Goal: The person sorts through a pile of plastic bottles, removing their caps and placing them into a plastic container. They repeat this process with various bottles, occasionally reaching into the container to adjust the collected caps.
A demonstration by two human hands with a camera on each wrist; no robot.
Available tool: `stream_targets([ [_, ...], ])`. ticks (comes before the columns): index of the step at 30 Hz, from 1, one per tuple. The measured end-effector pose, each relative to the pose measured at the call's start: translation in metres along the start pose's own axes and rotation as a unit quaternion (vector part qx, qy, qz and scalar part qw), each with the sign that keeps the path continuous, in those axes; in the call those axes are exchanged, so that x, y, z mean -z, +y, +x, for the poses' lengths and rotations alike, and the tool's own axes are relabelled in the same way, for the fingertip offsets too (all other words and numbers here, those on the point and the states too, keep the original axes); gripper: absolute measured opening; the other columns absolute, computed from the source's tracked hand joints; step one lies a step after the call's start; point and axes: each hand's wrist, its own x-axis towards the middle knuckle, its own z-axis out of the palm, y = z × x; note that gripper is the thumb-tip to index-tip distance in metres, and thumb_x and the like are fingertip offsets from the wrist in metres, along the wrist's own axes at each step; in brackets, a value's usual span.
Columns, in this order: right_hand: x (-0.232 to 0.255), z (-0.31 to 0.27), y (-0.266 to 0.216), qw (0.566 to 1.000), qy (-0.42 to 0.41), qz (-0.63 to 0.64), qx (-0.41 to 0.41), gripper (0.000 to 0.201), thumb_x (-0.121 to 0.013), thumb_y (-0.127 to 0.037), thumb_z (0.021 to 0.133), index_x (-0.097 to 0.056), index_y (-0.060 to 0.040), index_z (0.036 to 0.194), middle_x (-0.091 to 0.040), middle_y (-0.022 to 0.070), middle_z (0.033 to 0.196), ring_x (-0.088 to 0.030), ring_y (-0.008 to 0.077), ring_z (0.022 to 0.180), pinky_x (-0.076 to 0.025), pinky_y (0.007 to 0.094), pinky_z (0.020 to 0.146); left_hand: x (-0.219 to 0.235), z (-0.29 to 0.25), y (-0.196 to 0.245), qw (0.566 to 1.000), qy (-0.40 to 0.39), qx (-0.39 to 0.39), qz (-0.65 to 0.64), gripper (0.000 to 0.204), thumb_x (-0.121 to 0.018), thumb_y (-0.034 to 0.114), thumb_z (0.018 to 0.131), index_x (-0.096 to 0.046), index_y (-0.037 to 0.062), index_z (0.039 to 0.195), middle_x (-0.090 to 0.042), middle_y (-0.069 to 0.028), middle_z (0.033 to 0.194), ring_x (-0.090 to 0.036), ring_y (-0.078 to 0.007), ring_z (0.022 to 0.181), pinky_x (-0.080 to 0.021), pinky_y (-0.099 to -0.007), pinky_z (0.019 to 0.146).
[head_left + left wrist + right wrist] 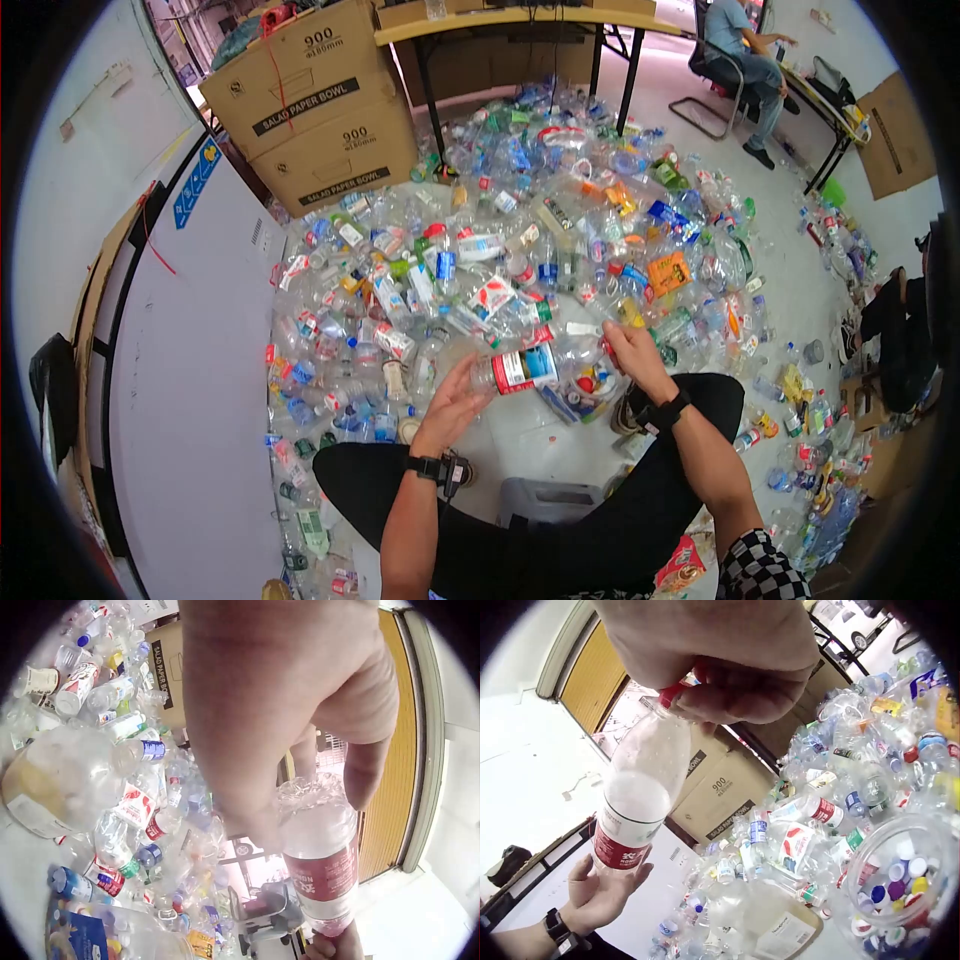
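Note:
A clear plastic bottle [523,370] with a red and white label lies sideways between my two hands over my lap. My left hand [452,405] grips its base, thumb on one side and fingers on the other, as the left wrist view shows up close. At the other end, my right hand [640,360] pinches the red cap [673,694] at the bottle's neck. The curled fingers partly hide the cap. Below the bottle stands a wide clear jar [853,924] of loose coloured bottle caps [898,891].
A heap of empty plastic bottles [480,245] spreads over the floor ahead. Cardboard boxes [330,150] are stacked at the back left, beside a wooden-topped table [530,18]. A grey plastic stool [550,497] is between my legs. Another person [750,60] sits at the back right.

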Motion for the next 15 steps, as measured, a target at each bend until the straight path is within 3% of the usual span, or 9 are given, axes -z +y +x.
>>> stream_targets([
  [5, 0.004, 0.000, -0.005, 0.998, 0.041, -0.044, 0.008, 0.056, -0.051, -0.044, 0.095, -0.061, 0.0043, 0.068, -0.051, 0.0047, 0.052, -0.051, 0.0114, 0.050, -0.039, 0.0319, 0.048, -0.006, 0.008, -0.007, 0.998, 0.041, 0.037, 0.024, 0.067, -0.054, 0.008, 0.094, -0.019, 0.0114, 0.150, -0.034, -0.0107, 0.147, -0.045, -0.0252, 0.129, -0.037, -0.0430, 0.108],
  [7, 0.004, 0.000, -0.002, 0.996, 0.060, -0.065, 0.008, 0.057, -0.051, -0.044, 0.093, -0.060, 0.0058, 0.069, -0.050, 0.0097, 0.051, -0.051, 0.0163, 0.050, -0.039, 0.0358, 0.050, -0.007, 0.012, -0.014, 0.997, 0.055, 0.041, 0.016, 0.066, -0.055, 0.009, 0.095, -0.019, 0.0101, 0.151, -0.041, -0.0111, 0.143, -0.052, -0.0227, 0.121, -0.042, -0.0382, 0.103],
  [10, 0.006, -0.001, -0.003, 0.990, 0.089, -0.100, 0.035, 0.055, -0.051, -0.045, 0.092, -0.064, 0.0048, 0.072, -0.054, 0.0171, 0.055, -0.054, 0.0258, 0.050, -0.041, 0.0391, 0.053, 0.000, 0.017, -0.026, 0.997, 0.044, 0.054, 0.041, 0.062, -0.050, 0.017, 0.098, -0.018, 0.0104, 0.151, -0.042, -0.0116, 0.142, -0.050, -0.0256, 0.124, -0.040, -0.0426, 0.104],
  [15, 0.004, 0.002, 0.012, 0.992, 0.100, -0.076, 0.035, 0.054, -0.051, -0.044, 0.092, -0.064, 0.0041, 0.072, -0.055, 0.0170, 0.056, -0.057, 0.0258, 0.053, -0.042, 0.0380, 0.055, -0.002, 0.018, -0.036, 0.993, 0.067, 0.064, 0.079, 0.056, -0.046, 0.025, 0.100, -0.023, 0.0092, 0.149, -0.045, -0.0117, 0.140, -0.054, -0.0255, 0.118, -0.042, -0.0420, 0.100],
])
